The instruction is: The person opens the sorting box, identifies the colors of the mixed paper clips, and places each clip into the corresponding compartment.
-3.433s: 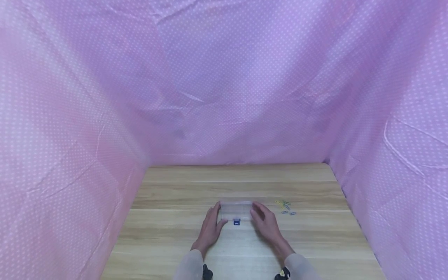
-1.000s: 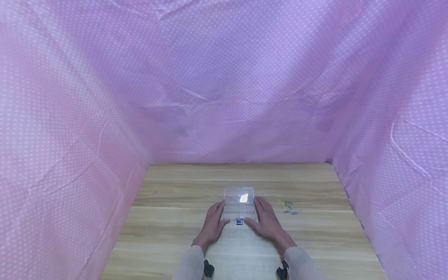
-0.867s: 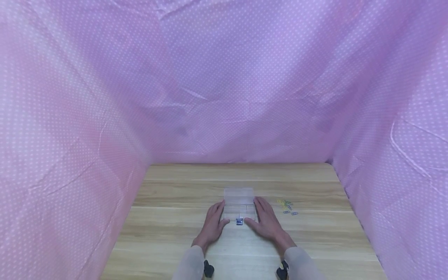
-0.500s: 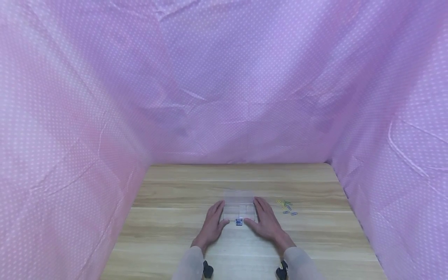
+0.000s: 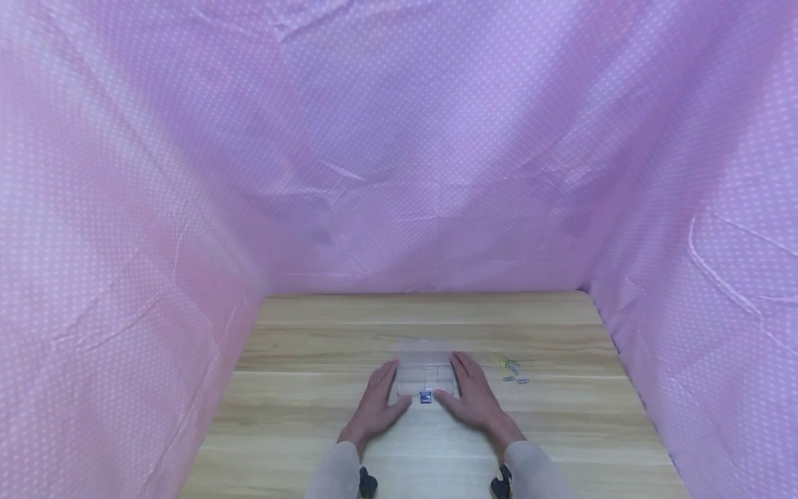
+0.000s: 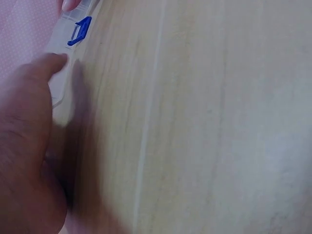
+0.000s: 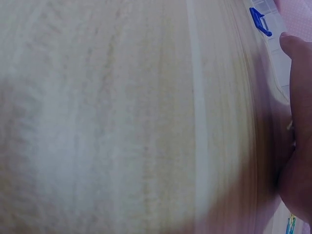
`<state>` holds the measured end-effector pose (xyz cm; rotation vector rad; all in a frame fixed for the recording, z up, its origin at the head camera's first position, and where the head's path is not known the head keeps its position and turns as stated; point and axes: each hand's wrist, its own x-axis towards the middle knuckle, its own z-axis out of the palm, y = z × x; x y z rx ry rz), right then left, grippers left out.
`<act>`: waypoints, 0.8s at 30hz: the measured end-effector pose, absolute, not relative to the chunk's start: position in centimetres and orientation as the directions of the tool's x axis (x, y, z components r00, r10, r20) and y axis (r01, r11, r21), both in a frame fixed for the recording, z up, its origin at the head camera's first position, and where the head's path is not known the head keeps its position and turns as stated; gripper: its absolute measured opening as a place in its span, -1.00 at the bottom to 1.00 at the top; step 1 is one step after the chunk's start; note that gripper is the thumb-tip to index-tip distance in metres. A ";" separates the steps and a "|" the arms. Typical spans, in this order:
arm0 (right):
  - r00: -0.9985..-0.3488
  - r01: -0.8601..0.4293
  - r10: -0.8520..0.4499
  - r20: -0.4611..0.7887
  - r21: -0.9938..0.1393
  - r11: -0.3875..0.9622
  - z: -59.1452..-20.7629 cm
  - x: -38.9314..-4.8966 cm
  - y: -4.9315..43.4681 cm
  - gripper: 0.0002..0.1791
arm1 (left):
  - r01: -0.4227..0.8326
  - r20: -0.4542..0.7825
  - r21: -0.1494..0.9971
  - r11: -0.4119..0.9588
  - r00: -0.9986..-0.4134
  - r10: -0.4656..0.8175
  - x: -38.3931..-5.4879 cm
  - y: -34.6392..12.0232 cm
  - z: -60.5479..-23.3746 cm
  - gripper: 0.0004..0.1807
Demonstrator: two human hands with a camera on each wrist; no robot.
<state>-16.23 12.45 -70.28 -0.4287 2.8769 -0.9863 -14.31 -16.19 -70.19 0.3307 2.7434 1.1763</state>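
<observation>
A clear plastic compartment box stands on the table with a blue latch at its front edge. Its see-through lid leans back behind it. My left hand lies along the left side with straight fingers, its thumb near the front edge. On the other side my right hand rests against the box, fingers extended and thumb by the latch. Both wrist views show a thumb at the box front beside the blue latch. The fingers are out of sight in the right wrist view.
Several yellow, green and blue paper clips lie loose on the wooden table, right of the box. Pink dotted cloth encloses the table at the back and both sides.
The lid has swung up and tipped back behind the box, showing the compartments. My right thumb has come to the front edge beside the latch. The paper clips stay put.
</observation>
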 end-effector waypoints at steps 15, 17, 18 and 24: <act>-0.958 -0.234 -0.285 0.019 -0.625 0.745 -69.8 -16.3 12.4 0.17 | 0.133 0.036 0.702 0.699 -0.988 0.152 -14.1 -15.8 -71.7 -0.07; -0.958 -0.228 -0.285 0.014 -0.641 0.733 -69.8 -16.3 12.5 0.16 | 0.117 0.027 0.698 0.707 -0.990 0.138 -13.9 -15.8 -71.7 -0.07; -0.958 -0.219 -0.285 0.004 -0.652 0.726 -69.8 -16.2 12.6 0.16 | 0.108 0.021 0.697 0.709 -0.991 0.131 -13.8 -15.8 -71.8 -0.07; -0.966 -0.173 -0.257 -0.004 -0.729 0.663 -69.5 -15.4 13.1 0.06 | 0.072 0.000 0.697 0.713 -0.995 0.099 -13.5 -15.6 -71.7 -0.09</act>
